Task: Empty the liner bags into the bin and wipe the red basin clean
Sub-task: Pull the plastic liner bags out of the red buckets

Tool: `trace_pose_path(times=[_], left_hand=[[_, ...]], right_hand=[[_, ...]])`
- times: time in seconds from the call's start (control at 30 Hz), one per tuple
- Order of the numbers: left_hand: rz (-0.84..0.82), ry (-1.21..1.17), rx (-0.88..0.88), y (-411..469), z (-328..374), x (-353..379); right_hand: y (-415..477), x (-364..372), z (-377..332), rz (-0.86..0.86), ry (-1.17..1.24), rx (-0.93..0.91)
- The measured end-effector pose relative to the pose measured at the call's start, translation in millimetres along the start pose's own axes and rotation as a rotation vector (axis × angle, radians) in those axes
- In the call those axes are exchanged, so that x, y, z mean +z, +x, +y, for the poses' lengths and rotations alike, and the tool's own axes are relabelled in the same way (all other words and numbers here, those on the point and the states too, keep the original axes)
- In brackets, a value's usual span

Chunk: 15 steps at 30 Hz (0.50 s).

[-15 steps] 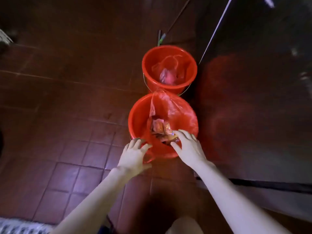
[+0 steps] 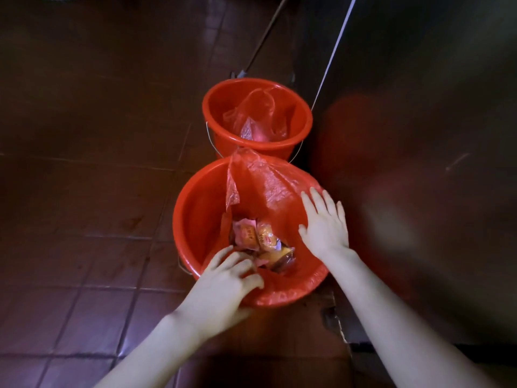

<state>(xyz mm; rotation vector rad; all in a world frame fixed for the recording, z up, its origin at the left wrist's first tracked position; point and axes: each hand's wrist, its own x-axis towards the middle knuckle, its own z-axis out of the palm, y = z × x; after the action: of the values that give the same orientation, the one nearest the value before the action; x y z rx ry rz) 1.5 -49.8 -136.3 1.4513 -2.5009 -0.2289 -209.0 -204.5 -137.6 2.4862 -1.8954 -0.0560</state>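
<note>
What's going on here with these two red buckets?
A person works at the near bucket, lined with a red plastic bag that holds wrappers. The left hand grips the bag's edge at the near rim; the right hand lies flat on the bag's right side. The far bucket holds a crumpled bag. Nothing is emptied yet.

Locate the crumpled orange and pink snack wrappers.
In the head view, the orange and pink snack wrappers lie at centre, inside the red plastic liner bag of the nearer round red bucket, between the left hand and the right hand.
</note>
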Motion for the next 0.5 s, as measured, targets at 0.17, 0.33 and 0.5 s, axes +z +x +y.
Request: trace_pose_path(times=[0.17,0.33,0.5], left_hand=[[-0.014,-0.07,-0.019,-7,-16,-9],[-0.008,-0.09,-0.22,-13,-51,-30],[0.146,-0.099,-0.512,-30,-79,-42]], right_hand=[[-11,6,6,-0.041,0.079,0.013],[-26,12,-12,0.036,0.209,0.108],[-55,16,-53,0.042,0.253,0.193]])
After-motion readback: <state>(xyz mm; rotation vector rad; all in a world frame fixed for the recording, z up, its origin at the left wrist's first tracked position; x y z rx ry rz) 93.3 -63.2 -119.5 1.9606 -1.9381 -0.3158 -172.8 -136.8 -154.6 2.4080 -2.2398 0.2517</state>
